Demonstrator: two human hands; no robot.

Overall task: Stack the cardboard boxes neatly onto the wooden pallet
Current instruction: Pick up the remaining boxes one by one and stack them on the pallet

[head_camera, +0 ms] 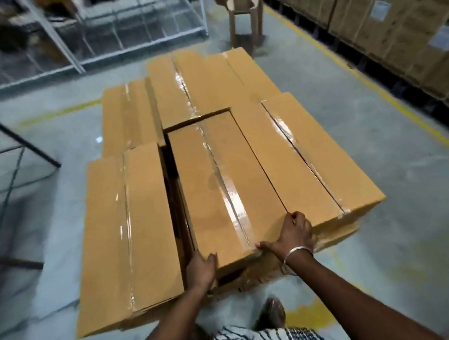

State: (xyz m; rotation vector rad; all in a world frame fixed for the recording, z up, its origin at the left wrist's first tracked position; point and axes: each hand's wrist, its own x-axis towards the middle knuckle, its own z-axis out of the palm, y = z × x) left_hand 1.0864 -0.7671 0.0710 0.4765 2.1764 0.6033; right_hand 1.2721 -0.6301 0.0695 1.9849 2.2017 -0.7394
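Note:
Several long taped cardboard boxes lie stacked in front of me, hiding the pallet beneath. The near middle box sits on top of the stack. My left hand grips its near left corner. My right hand, with a silver bangle at the wrist, holds its near right corner, where it meets the right-hand box. A lower box lies to the left with a dark gap between it and the held box. Two more boxes, one high and one lower, lie behind.
A white metal rack stands at the back left and a black wire frame at the left. Tall cardboard tubes stand beyond the stack. A wall of stacked cartons runs along the right behind a yellow floor line. My foot is near the stack.

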